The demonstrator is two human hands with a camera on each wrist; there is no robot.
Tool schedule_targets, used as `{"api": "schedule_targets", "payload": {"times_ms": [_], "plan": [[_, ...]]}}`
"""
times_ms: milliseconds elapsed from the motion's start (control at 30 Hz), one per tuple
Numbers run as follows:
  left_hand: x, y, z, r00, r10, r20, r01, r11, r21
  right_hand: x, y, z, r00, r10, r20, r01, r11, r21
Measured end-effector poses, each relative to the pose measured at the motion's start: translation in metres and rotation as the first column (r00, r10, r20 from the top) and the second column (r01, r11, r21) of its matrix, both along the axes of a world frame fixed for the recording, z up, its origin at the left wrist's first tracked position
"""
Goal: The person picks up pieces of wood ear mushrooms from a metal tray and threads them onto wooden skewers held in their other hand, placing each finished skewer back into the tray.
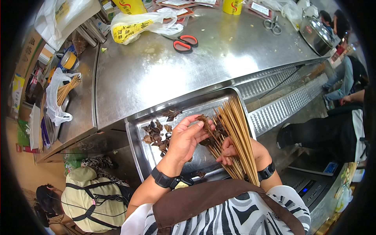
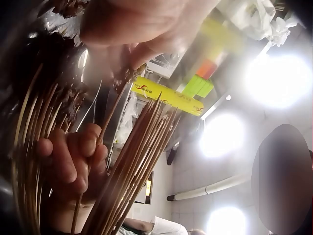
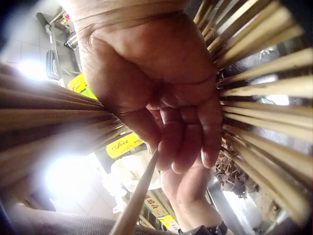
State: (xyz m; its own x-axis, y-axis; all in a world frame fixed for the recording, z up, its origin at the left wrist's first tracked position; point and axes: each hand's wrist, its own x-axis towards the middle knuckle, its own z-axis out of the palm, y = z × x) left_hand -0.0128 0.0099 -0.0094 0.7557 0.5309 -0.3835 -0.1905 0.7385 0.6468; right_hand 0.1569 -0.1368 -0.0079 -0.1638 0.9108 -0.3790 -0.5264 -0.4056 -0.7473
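Note:
In the head view my left hand [image 1: 187,138] pinches a dark brown, wrinkled piece of wood ear mushroom [image 1: 204,121] between thumb and fingers. My right hand [image 1: 230,152] grips a bamboo skewer [image 2: 113,105], whose upper end meets that piece in the left wrist view. A thick bundle of skewers [image 1: 237,131] leans along the right hand's outer side. More skewers [image 2: 30,142] lie on its other side, with dark mushroom pieces around their far ends. Beneath both hands is a metal tray [image 1: 133,147], with loose mushroom pieces [image 1: 157,135] at its left.
Behind the tray stands a steel table [image 1: 129,86] bearing red-handled scissors [image 1: 185,44], grey scissors [image 1: 273,26], a plastic bag [image 1: 137,27] and a lidded pot [image 1: 316,35]. Bagged skewers [image 1: 64,92] sit at the left. People are nearby at left [image 1: 88,196] and right [image 1: 325,137].

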Motion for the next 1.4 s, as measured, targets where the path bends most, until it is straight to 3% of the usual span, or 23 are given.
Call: {"api": "schedule_targets", "payload": {"times_ms": [200,467,600,767,900,1400], "plan": [[0.005,-0.003,-0.005,0.99,0.138,0.012,-0.138,0.99,0.036,0.001,0.0,-0.002,1.0,0.015,-0.003,-0.015,1.0,0.005],[0.008,-0.008,-0.008,0.973,0.227,-0.044,-0.208,0.94,0.269,0.001,0.0,-0.001,1.0,0.004,0.002,-0.004,1.0,-0.015],[0.008,-0.009,-0.009,0.974,0.224,-0.043,-0.203,0.935,0.292,0.002,-0.001,-0.005,1.0,0.001,-0.017,-0.001,1.0,0.002],[0.007,-0.01,-0.013,0.971,0.227,-0.08,-0.166,0.871,0.462,0.002,0.0,-0.005,1.0,0.009,-0.006,-0.009,1.0,0.013],[0.008,-0.012,-0.007,0.962,0.261,-0.08,-0.193,0.858,0.475,0.002,0.0,-0.004,1.0,-0.002,-0.018,0.002,1.0,0.008],[0.006,-0.016,-0.01,0.984,0.145,-0.099,-0.104,0.935,0.338,0.002,-0.002,-0.002,1.0,-0.017,-0.02,0.017,1.0,0.004]]}}
